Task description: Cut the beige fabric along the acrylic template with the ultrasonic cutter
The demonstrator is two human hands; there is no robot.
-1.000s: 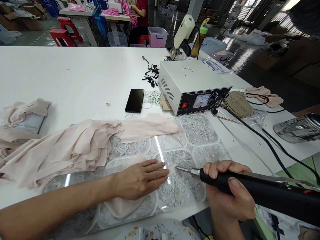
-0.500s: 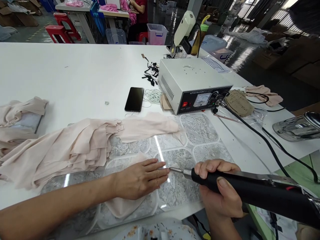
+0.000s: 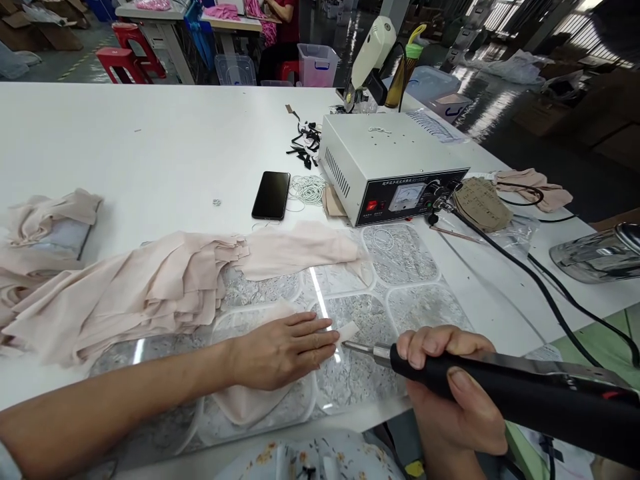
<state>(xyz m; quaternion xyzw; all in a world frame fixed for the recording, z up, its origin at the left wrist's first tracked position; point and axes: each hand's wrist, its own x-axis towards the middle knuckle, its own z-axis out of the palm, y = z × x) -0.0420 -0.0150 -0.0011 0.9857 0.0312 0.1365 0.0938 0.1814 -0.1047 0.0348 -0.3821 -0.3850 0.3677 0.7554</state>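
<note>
My left hand (image 3: 285, 350) lies flat with fingers stretched out, palm down on a pale pink fabric piece (image 3: 250, 405), hiding its middle. My right hand (image 3: 455, 393) is wrapped round a black handheld ultrasonic welder (image 3: 535, 393), its thin metal tip pointing left. That tip sits just right of my left fingertips, beside a small pale corner of cloth (image 3: 349, 331); whether they touch I cannot tell. Under the fabric is a clear-topped mat with a grey marble pattern (image 3: 357, 380). A layered stack of pink fabric (image 3: 165, 287) and another pink piece (image 3: 300, 252) lie beyond my left arm.
A grey power unit (image 3: 395, 150) with a meter stands at the back right; its black cable (image 3: 530, 287) runs along the table's right side. Around it are a phone (image 3: 271, 195), coiled elastic cord (image 3: 307, 191) and a glass jar (image 3: 597, 257). A person sits at a far table.
The welder's tip has drawn back slightly right and down from my left fingertips, showing more of the pale cloth corner. My left hand stays flat on the fabric.
</note>
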